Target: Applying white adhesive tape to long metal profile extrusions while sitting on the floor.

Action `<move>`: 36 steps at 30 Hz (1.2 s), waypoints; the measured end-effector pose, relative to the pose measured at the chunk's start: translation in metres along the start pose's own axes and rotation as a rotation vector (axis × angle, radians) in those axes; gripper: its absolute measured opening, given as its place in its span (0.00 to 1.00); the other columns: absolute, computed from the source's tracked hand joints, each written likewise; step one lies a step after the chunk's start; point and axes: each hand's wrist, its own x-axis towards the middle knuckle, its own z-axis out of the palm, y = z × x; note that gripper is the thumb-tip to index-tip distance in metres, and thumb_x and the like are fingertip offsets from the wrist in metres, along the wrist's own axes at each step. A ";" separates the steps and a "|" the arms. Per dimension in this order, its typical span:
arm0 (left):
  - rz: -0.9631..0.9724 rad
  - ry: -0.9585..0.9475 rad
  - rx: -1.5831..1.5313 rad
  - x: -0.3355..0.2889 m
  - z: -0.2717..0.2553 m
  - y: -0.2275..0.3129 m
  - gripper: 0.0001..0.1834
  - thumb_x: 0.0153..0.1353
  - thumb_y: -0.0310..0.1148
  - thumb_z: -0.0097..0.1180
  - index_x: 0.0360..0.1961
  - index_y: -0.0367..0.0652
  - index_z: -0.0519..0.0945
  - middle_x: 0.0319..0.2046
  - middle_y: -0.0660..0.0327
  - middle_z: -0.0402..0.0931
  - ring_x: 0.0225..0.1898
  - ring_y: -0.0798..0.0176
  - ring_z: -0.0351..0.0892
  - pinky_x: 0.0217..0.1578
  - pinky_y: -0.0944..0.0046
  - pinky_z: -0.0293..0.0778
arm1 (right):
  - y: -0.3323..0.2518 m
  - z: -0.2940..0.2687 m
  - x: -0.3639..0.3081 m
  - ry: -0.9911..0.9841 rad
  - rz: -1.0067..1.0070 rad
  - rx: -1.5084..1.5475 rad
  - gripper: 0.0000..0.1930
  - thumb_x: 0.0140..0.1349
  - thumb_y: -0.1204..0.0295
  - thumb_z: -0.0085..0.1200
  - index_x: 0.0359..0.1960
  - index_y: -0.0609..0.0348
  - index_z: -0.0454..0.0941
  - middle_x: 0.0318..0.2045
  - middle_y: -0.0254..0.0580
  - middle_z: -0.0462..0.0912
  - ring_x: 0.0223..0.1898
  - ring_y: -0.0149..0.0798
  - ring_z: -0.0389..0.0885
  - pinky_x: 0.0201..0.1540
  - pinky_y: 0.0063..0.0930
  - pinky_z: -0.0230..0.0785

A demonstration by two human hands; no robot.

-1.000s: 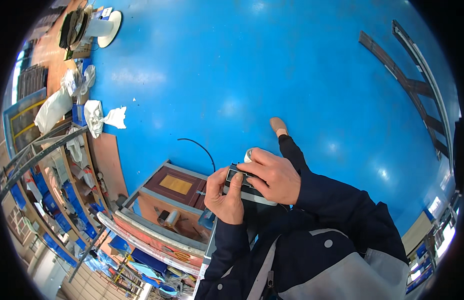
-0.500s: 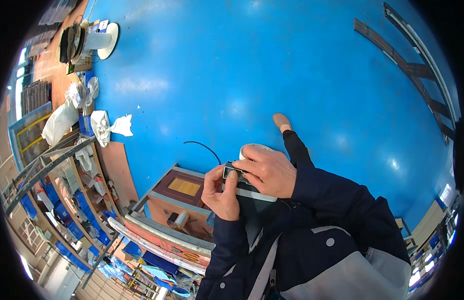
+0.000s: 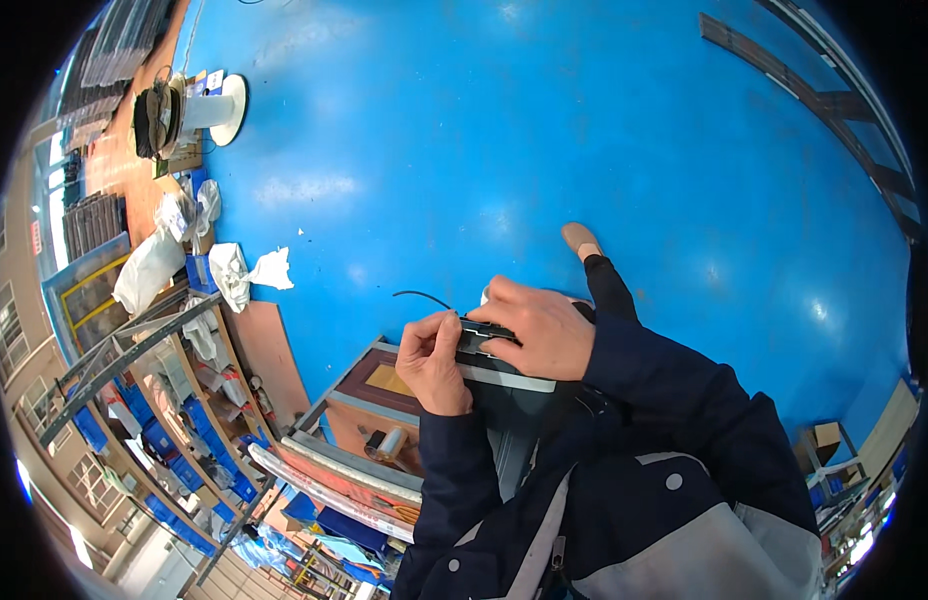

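Observation:
A dark grey metal profile [image 3: 476, 340] with a slotted end stands in front of my body. My right hand [image 3: 544, 335] is wrapped over its top end, fingers bent round the far side and into the slot area. My left hand [image 3: 434, 362] is closed in a pinch at the profile's left edge, with thumb and forefinger together. Whatever lies between those fingertips is too small to make out. A pale round thing [image 3: 485, 297] shows partly behind my right hand. A thin black curved strip [image 3: 422, 293] appears beyond my left hand; its near end is hidden.
At left stand a rack with blue bins [image 3: 159, 440], white bags [image 3: 149, 270] and a white spool [image 3: 214, 112]. Close by my left arm is a cart [image 3: 349, 455] with long profiles. A dark frame [image 3: 784, 75] lies at far right on the blue floor [image 3: 464, 130].
My left fingers have shifted from the profile's end face to a pinch at its upper left edge. The right hand stays over the profile. The surroundings have slid rightward and down in view.

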 end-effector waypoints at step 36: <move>0.243 -0.411 0.133 0.026 -0.040 -0.030 0.15 0.75 0.36 0.47 0.49 0.41 0.83 0.40 0.65 0.77 0.38 0.70 0.68 0.45 0.72 0.62 | 0.013 0.016 -0.095 0.432 0.031 -0.029 0.29 0.49 0.75 0.75 0.54 0.56 0.78 0.44 0.39 0.71 0.40 0.42 0.74 0.45 0.30 0.69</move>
